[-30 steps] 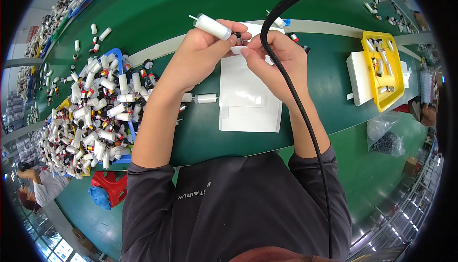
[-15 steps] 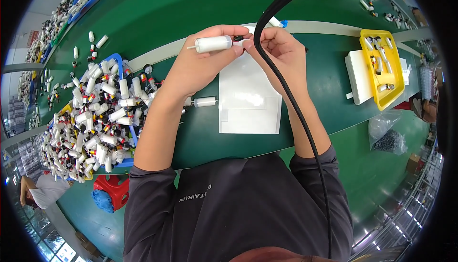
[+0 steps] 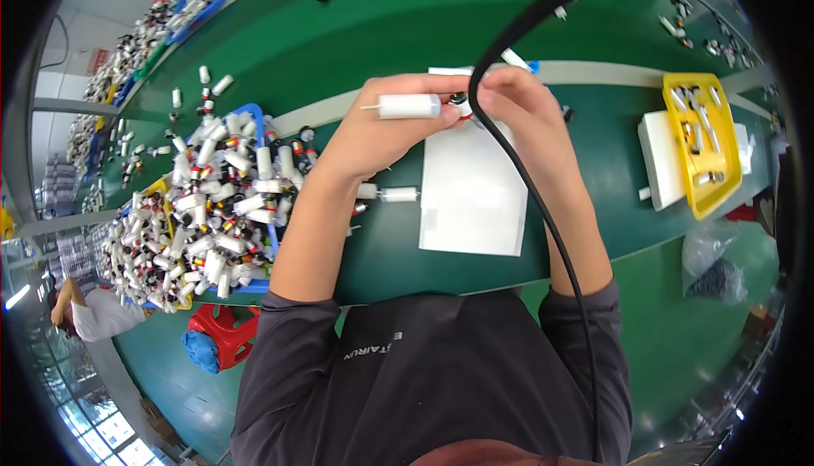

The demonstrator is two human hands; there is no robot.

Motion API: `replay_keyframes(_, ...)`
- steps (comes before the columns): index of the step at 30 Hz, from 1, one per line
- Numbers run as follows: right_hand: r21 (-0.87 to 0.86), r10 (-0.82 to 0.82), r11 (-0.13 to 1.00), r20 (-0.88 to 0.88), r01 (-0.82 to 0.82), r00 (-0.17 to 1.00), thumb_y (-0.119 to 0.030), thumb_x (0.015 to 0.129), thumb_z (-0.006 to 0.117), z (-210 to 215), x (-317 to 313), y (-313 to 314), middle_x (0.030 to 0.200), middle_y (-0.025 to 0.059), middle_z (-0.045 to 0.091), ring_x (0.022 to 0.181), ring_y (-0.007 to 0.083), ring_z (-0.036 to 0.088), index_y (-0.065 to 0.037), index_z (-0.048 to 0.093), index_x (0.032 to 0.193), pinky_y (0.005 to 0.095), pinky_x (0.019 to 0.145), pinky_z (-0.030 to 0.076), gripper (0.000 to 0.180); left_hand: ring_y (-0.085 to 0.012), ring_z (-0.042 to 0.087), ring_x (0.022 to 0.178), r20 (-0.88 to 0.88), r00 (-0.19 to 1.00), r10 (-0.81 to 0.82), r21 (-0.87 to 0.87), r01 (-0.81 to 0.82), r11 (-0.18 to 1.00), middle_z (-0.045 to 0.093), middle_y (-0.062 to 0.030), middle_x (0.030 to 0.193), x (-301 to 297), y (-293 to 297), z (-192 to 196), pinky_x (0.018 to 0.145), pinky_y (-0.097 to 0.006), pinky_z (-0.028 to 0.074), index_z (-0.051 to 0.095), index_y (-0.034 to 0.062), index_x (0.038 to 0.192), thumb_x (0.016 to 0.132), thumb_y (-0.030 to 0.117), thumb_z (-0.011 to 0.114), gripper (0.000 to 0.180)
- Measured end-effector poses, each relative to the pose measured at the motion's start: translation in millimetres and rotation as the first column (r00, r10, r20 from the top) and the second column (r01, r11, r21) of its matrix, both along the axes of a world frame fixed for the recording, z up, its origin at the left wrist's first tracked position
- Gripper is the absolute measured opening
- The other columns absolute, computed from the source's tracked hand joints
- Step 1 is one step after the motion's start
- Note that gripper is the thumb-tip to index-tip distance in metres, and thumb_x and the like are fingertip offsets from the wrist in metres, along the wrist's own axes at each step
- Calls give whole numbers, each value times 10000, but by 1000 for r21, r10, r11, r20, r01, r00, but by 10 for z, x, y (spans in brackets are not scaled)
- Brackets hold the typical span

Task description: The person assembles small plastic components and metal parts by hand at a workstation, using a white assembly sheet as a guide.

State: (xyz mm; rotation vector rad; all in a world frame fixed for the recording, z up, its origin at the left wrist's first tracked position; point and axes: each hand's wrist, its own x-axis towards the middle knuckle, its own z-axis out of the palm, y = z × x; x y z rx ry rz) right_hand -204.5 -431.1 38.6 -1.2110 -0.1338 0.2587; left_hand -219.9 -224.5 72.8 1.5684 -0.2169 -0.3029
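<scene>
My left hand (image 3: 360, 139) is closed around a white plastic cylinder (image 3: 409, 107), which lies sideways with a thin stem pointing left. Its right end has a black ring and a bit of red near my thumb tip. My right hand (image 3: 536, 127) has its fingers curled in a pinch close to that end. A black cable crosses in front of those fingertips, so what they hold is hidden. Below both hands a glossy white sheet (image 3: 471, 203) lies on the green bench. Another white cylinder (image 3: 399, 195) rests left of the sheet, near my left forearm.
On the left, a blue crate (image 3: 257, 118) is heaped with similar cylinders. A yellow tray (image 3: 677, 127) with several parts sits on a white stack (image 3: 660, 156) at right. The black cable (image 3: 530, 186) hangs across the view. More parts lie on the green surface (image 3: 407, 33) beyond the rail.
The whole view has shifted, with the scene now lower and further right. The white piece seen between my fingertips is now mostly hidden. My left hand keeps hold of the cylinder.
</scene>
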Motion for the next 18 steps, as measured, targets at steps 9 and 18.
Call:
replay_keyframes(9, -928, 407, 355, 261, 112, 875, -73, 858, 686, 58, -956, -446, 978, 146, 598, 813, 356, 650, 19, 676, 1009, 421, 741, 535, 177, -326, 693, 1082, 229, 939, 255, 967, -249, 51, 720, -168, 1147, 1029, 1903, -156, 923, -394, 553, 728, 75, 1142, 830, 75, 698, 313)
replay_keyframes(18, -925, 362, 365, 242, 102, 900, -46, 865, 680, 60, -963, -442, 1072, 158, 585, 860, 349, 666, 21, 668, 1027, 420, 767, 552, 176, -377, 512, 1334, 399, 885, 238, 892, -435, 121, 531, -94, 1470, 2438, 1634, -1066, 1046, -611, 407, 474, 158, 1465, 959, 457, 496, 588)
